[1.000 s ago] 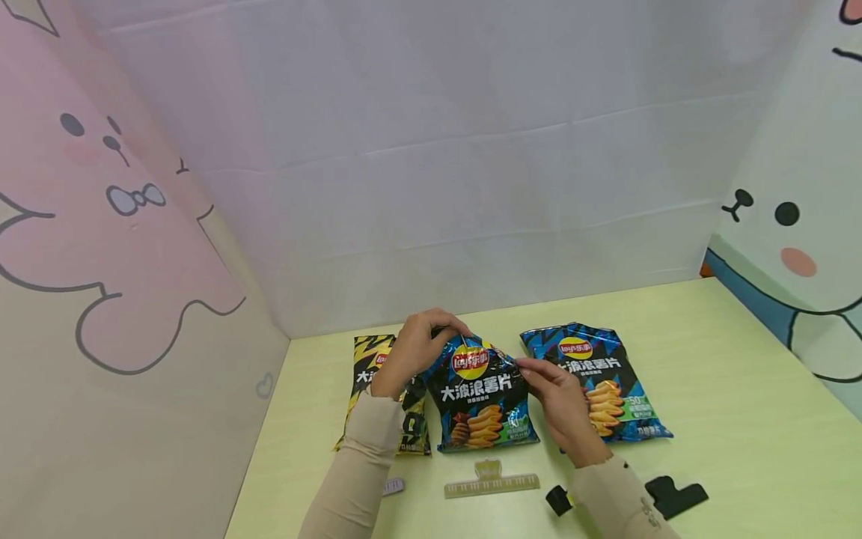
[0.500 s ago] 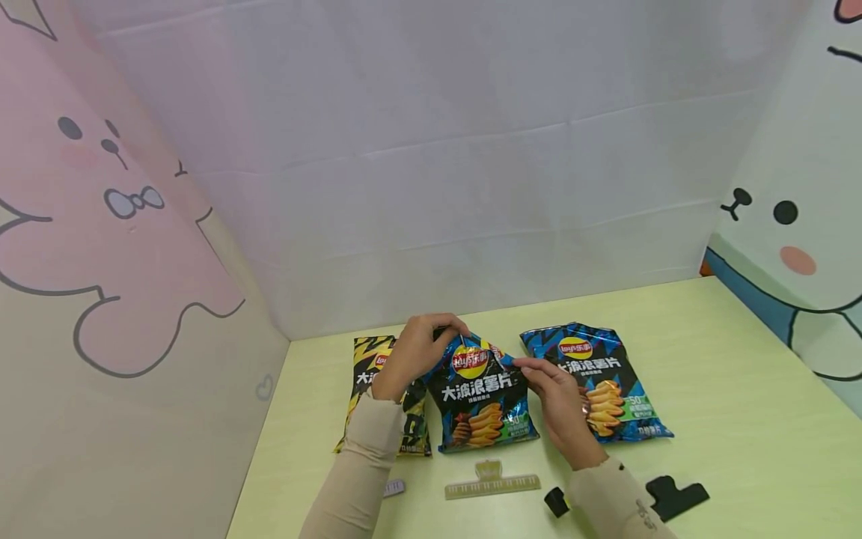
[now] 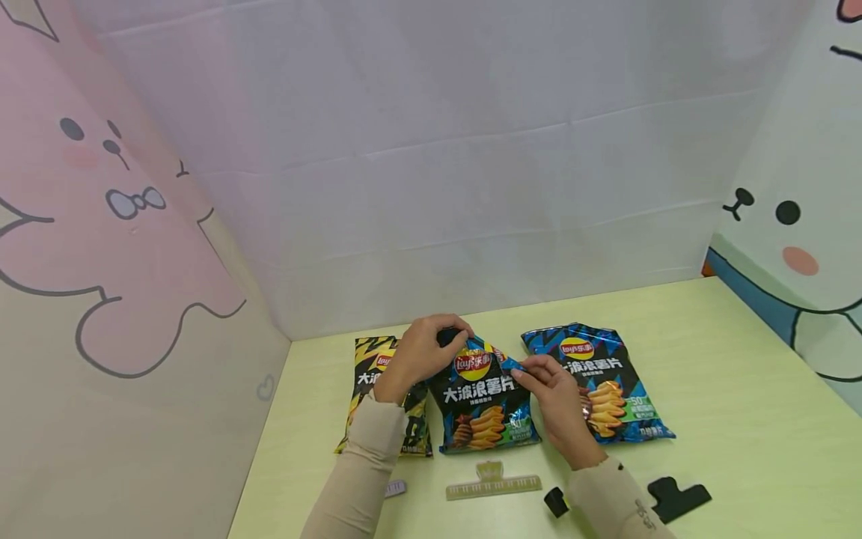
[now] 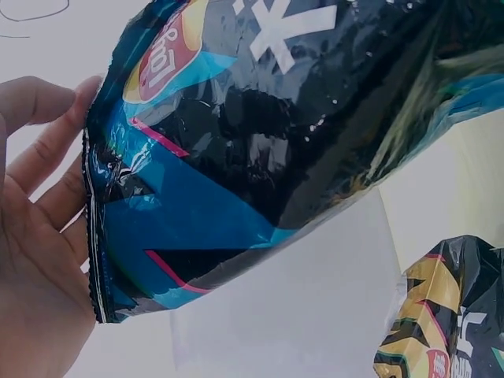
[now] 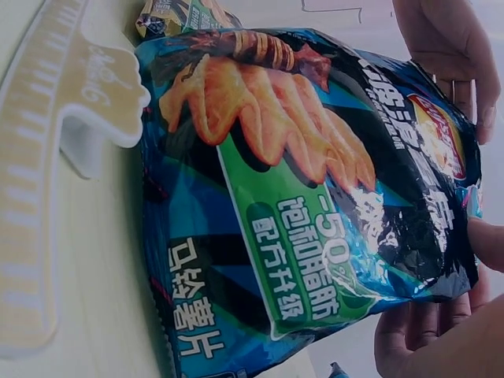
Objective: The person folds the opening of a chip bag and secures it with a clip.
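A blue-and-black bag of chips is held tilted up at the middle of the table. My left hand pinches its top edge near the left corner; in the left wrist view, the thumb and fingers of that hand lie along the crimped top seam. My right hand pinches the upper right corner, which is folded inward and down. In the right wrist view, the front of the bag faces the camera, and the right thumb presses near its top edge.
A yellow-and-black chip bag lies on the left, partly behind my left arm. Another blue chip bag lies on the right. Along the front are a gold sealing clip, a purple one, a black clip and a small black item.
The bag's upper right corner has folded further inward, and the right hand has shifted slightly left with its thumb over the fold. My left hand keeps its pinch on the top edge.
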`<control>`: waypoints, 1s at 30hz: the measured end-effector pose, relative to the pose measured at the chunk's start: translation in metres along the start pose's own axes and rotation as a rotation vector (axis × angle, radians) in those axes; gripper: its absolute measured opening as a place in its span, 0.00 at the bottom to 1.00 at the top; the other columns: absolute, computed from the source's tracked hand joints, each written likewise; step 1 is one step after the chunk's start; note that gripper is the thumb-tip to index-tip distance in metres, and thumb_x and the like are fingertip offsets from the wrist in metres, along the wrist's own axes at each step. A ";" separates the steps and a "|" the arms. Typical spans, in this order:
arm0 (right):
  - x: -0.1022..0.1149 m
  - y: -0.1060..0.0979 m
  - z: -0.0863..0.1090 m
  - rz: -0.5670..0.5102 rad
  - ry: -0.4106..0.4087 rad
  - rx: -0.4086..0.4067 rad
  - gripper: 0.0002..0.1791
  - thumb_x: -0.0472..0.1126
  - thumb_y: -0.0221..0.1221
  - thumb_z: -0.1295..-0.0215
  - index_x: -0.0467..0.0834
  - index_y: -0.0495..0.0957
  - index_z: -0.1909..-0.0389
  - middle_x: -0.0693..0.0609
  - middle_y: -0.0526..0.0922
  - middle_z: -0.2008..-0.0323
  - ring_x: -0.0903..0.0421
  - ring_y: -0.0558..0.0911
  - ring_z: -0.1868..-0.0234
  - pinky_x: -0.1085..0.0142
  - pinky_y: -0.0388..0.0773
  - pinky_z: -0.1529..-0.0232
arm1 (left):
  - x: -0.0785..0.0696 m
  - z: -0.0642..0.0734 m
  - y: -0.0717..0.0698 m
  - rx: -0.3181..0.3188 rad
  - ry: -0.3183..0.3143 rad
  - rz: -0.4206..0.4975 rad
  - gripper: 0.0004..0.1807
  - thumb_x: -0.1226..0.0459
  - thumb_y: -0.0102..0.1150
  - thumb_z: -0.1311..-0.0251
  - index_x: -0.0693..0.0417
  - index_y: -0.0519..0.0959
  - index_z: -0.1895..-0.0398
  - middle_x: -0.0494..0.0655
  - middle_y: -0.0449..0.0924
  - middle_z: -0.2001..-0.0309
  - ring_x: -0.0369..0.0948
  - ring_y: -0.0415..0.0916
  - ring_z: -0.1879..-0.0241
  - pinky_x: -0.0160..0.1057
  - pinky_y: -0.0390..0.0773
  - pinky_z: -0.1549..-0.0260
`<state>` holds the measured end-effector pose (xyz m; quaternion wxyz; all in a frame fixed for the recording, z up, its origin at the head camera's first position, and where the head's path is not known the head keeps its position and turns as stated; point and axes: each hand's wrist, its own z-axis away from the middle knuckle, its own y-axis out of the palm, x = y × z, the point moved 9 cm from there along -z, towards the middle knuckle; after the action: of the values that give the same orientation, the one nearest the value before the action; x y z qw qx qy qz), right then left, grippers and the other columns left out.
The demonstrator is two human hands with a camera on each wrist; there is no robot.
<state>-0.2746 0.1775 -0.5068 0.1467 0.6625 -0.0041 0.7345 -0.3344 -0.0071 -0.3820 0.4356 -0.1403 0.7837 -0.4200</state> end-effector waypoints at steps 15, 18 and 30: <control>-0.004 -0.001 0.001 0.122 0.070 -0.008 0.23 0.44 0.65 0.32 0.35 0.79 0.41 0.58 0.87 0.54 0.71 0.82 0.55 0.78 0.78 0.51 | -0.005 0.000 -0.004 -0.046 0.021 -0.040 0.09 0.56 0.66 0.35 0.43 0.78 0.57 0.44 0.88 0.53 0.42 0.85 0.62 0.44 0.82 0.60; -0.003 -0.002 0.001 0.130 0.067 -0.007 0.22 0.43 0.64 0.32 0.35 0.79 0.41 0.56 0.86 0.53 0.71 0.82 0.55 0.78 0.79 0.52 | -0.005 -0.001 -0.003 -0.036 0.007 -0.043 0.15 0.55 0.66 0.35 0.42 0.76 0.49 0.48 0.88 0.49 0.44 0.86 0.59 0.47 0.83 0.57; -0.003 -0.001 0.002 0.156 0.061 -0.004 0.22 0.45 0.65 0.32 0.37 0.80 0.42 0.58 0.87 0.57 0.69 0.83 0.58 0.76 0.80 0.54 | -0.006 -0.001 0.001 -0.006 0.001 -0.070 0.20 0.56 0.65 0.34 0.39 0.76 0.39 0.47 0.88 0.50 0.33 0.76 0.78 0.38 0.75 0.67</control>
<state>-0.2725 0.1776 -0.5093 0.0902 0.6370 -0.0528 0.7637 -0.3317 -0.0020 -0.3790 0.4198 -0.1685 0.7799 -0.4325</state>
